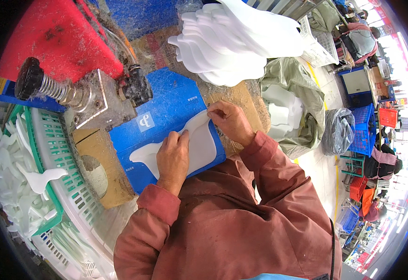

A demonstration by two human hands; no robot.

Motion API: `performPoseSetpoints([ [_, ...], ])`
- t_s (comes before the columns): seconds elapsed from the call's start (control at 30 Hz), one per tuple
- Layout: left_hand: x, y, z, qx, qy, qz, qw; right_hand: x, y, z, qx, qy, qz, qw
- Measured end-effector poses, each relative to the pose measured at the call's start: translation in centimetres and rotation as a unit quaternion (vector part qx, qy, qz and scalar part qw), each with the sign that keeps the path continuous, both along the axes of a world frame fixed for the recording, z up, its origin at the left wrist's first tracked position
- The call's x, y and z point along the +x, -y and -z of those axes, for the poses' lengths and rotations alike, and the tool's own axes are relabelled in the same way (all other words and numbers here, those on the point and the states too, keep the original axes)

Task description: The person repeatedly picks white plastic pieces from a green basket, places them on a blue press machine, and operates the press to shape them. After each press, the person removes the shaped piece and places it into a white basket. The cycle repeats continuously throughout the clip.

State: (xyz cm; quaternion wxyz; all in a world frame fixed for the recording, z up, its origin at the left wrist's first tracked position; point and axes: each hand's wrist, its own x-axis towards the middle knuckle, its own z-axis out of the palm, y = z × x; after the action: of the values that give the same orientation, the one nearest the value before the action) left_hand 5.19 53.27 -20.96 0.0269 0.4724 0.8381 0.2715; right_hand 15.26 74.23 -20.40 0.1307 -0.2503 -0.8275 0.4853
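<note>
A curved white foam-like sheet [199, 145] with a narrow tail at each end lies on a blue board [162, 105] in front of me. My left hand [173, 158] presses on the middle of the sheet with its fingers bent and close together. At the sheet's upper right corner my right hand [229, 121] has thumb and forefinger pinched together on the edge. The fingertips cover that corner. Beyond the board rises a pile of similar white sheets [227, 42], stacked loosely on brown cardboard [241, 100].
Left stands a dusty metal fixture [94, 100] with a black knob [30, 78] and spring, below a red panel [59, 39]. Green and white baskets [57, 140] hold white offcuts [15, 172]. An open sack [302, 126] of white pieces stands right. People work farther off.
</note>
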Motion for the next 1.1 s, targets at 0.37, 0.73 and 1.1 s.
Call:
performPoseSetpoints([
  [0.37,0.0,-0.1,0.2,0.010,-0.003,-0.008,1.000,-0.9,0.0,0.9,0.067,-0.011,-0.001,0.998],
  [0.73,-0.1,0.0,0.1,0.001,0.005,0.005,1.000,-1.3,-0.3,-0.1,0.068,0.043,-0.008,0.997],
  [1.1,0.3,0.5,2.1,0.034,0.049,-0.008,0.998,-1.3,-1.5,1.9,0.142,0.120,-0.036,0.982],
])
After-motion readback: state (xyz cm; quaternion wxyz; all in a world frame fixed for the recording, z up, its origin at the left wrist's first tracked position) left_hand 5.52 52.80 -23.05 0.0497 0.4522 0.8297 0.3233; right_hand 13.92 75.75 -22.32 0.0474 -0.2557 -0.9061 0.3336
